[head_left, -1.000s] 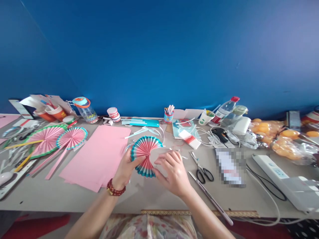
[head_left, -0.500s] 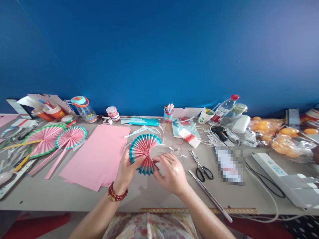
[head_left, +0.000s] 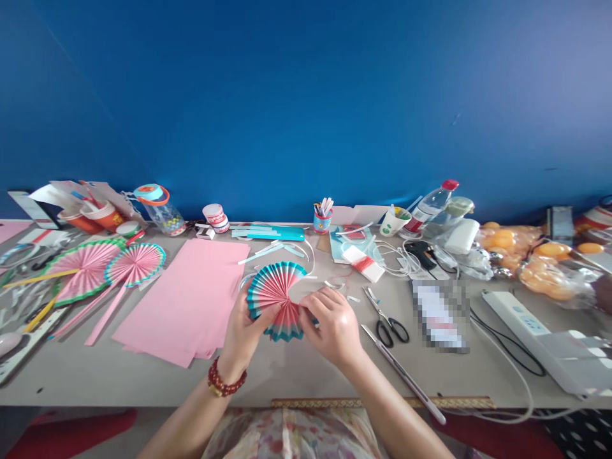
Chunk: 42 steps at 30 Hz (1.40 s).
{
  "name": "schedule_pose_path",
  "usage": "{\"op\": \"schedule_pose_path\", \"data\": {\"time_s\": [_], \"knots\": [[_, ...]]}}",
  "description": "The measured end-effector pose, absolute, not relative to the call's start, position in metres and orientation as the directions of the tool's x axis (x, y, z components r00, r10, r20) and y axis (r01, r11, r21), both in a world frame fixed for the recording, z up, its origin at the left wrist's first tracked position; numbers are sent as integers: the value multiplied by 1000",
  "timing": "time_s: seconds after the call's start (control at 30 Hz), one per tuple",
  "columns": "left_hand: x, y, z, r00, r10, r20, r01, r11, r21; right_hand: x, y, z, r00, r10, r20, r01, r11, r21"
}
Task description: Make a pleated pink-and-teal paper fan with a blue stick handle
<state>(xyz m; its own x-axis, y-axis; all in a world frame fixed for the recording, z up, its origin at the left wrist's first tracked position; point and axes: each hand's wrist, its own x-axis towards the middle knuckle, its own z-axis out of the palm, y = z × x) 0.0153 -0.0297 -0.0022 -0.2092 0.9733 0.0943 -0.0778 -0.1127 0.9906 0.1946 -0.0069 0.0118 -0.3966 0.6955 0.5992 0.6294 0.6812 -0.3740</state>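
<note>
A pleated paper fan, pink with a teal rim, is spread out above the table between both hands. My left hand grips its left side, with the thumb lying across the folds. At the right edge of the fan, near its centre, the fingers of my right hand are pinched on the paper; their tips are partly hidden. The folds fan out widely, with a gap at the right. A stack of pink paper lies just left of the fan. Black-handled scissors rest to the right of my right hand.
Two finished-looking paper fans lie at the left. A utility knife lies at the right, beside a power strip with cables. Along the wall stand a water bottle, a pen cup and a plastic bottle.
The fan has shifted slightly right and down and its folds sit a little differently. My right hand has moved slightly right with its fingers drawn closer together.
</note>
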Motion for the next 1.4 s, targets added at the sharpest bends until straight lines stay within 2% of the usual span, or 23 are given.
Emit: {"op": "schedule_pose_path", "data": {"time_s": [0.13, 0.27, 0.53, 0.73, 1.0, 1.4], "knots": [[14, -30, 1, -199, 973, 117, -37, -127, 991, 198, -3, 13, -462, 662, 591, 624, 716, -314], [13, -30, 1, -172, 979, 109, -23, -114, 993, 196, -3, 10, -416, 656, 630, 626, 709, -324], [11, -32, 3, -125, 985, 115, 4, -116, 993, 199, -3, 16, -456, 594, 663, 616, 748, -246], [10, -31, 10, -86, 988, 129, 33, -126, 991, 205, 0, 23, -485, 589, 647, 622, 752, -218], [7, -32, 11, -47, 989, 140, 108, -135, 985, 212, 3, 33, -593, 536, 601, 603, 790, -109], [9, -31, 13, -51, 985, 166, 143, -157, 977, 208, 4, 35, -598, 520, 610, 554, 818, -154]]}}
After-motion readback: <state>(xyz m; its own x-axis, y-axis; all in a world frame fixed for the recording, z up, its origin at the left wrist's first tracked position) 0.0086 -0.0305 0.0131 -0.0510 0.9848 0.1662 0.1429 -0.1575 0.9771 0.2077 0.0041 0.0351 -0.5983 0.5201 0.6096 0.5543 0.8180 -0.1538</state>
